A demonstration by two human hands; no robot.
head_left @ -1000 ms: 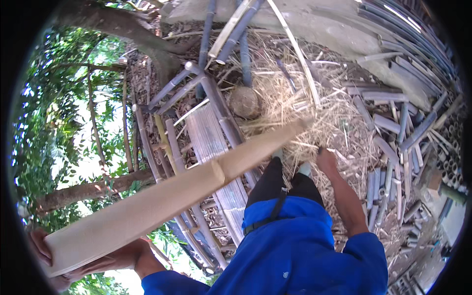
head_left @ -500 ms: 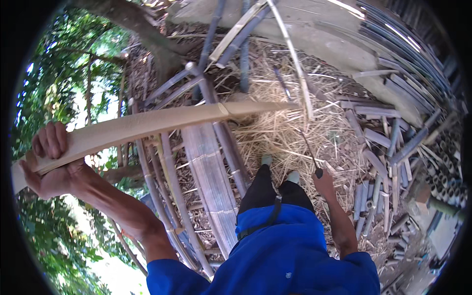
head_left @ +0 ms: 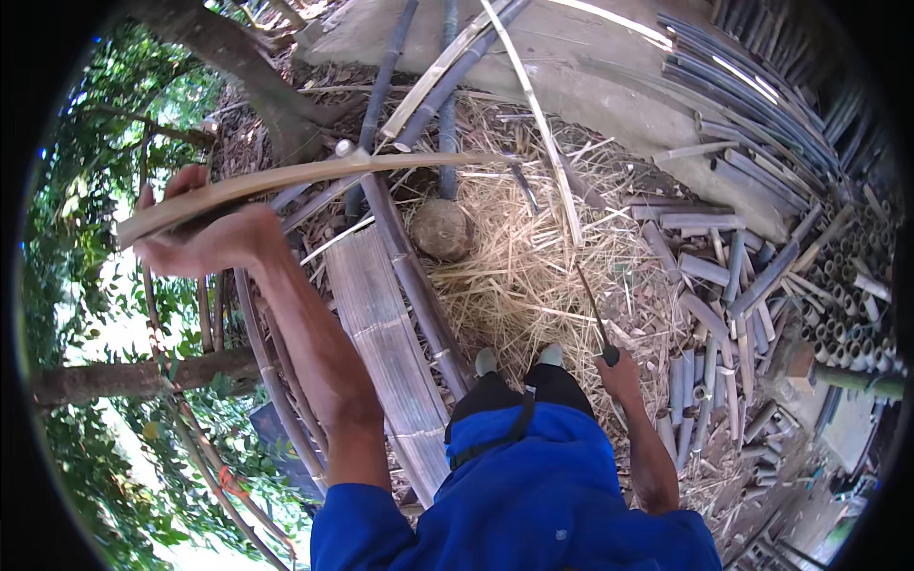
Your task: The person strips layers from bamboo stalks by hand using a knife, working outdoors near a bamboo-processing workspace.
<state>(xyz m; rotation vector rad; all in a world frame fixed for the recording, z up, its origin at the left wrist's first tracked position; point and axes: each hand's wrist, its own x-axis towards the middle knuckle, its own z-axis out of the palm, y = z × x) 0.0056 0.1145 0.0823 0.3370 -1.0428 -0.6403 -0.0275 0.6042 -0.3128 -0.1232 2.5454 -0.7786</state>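
Note:
My left hand [head_left: 214, 240] is raised at the left, wrapped round one end of a long split bamboo strip [head_left: 295, 177]. The strip reaches across toward the centre, seen nearly edge-on, and tapers at its far tip. Down by my right leg, my right hand [head_left: 623, 373] grips the dark handle of a long, thin-bladed knife [head_left: 592, 306]. Its blade points forward over the shavings, apart from the strip. Below the strip's far half stands a round wooden block [head_left: 441, 230] among the pale bamboo shavings [head_left: 505, 276].
A flattened bamboo panel [head_left: 388, 347] and a dark pole [head_left: 415, 276] lie left of my feet. Bamboo poles [head_left: 443, 81] lean ahead near a tree trunk [head_left: 276, 95]. Cut bamboo pieces [head_left: 709, 269] are heaped at the right, near stacked long poles [head_left: 743, 86]. Foliage fills the left.
My left hand has moved up and rightward, and the strip has turned from its broad face to nearly edge-on. The wooden block has come into plain view. My right hand still holds the knife low.

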